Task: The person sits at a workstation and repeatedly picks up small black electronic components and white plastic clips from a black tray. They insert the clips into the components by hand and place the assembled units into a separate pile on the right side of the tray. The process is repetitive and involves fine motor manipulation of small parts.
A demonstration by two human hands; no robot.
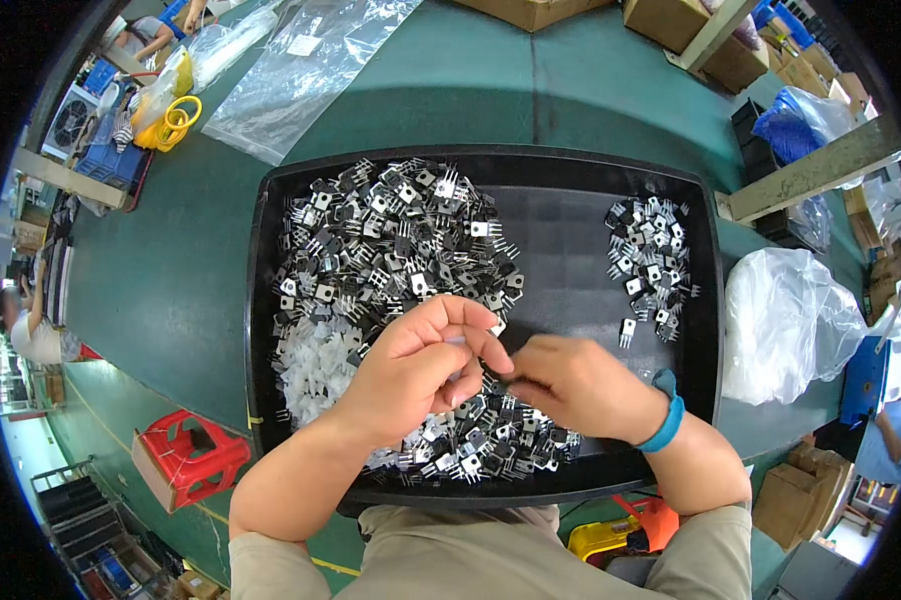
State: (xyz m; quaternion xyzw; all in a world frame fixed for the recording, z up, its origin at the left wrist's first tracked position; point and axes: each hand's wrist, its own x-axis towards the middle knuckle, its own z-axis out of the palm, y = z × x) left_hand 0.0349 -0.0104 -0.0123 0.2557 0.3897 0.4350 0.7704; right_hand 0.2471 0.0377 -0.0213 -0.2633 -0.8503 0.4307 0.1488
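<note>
My left hand [415,365] is over the middle of a black tray [570,470], its fingers curled inward. A bit of something whitish shows between thumb and forefinger, too small to name. Close against its fingertips, my right hand [575,385] is pinched, with a teal band [667,412] on the wrist. What it grips is hidden; only something dark shows at its fingertips. Under and around the hands lies a large heap of three-legged transistors [390,230]. White translucent small pieces [315,370] are piled beside my left hand. A smaller group of transistors [652,250] lies at the tray's right.
The tray rests on a green table [160,290]. A flat clear plastic bag [295,80] lies beyond it, and a bulky clear bag [785,325] is on the right. A red stool [190,455] stands at lower left. Other people work at the far left and right edges.
</note>
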